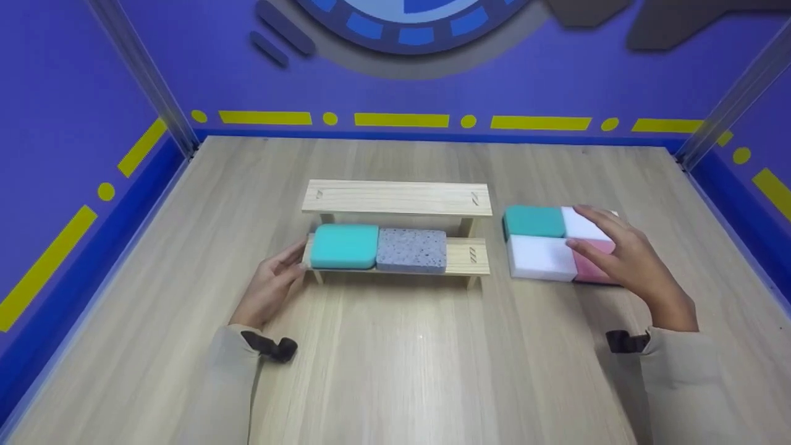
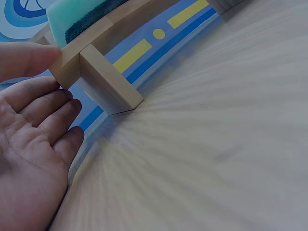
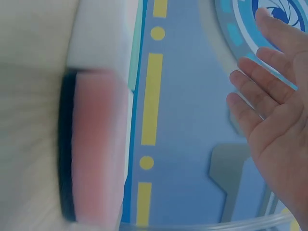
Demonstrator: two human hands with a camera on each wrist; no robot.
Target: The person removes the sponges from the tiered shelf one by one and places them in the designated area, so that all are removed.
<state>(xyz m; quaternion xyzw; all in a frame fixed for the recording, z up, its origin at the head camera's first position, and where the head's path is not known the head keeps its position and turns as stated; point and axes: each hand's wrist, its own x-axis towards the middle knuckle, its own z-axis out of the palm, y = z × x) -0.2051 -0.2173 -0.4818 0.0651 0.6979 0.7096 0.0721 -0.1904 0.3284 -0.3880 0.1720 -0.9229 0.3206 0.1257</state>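
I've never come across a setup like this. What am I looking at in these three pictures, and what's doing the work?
There is no machine here: a person works with two bare hands. The widest picture comes from a camera worn on the head, looking forward and down; the other two come from cameras on the left and right wrists.

On the table stand a front shelf and a higher back shelf, both wooden. The front one carries a turquoise sponge and a speckled grey block side by side. To the right, a green block, two white blocks and a pink block sit together.

The right hand is over that group, partly hiding it, and holds nothing. The left hand pinches the front shelf's left end.
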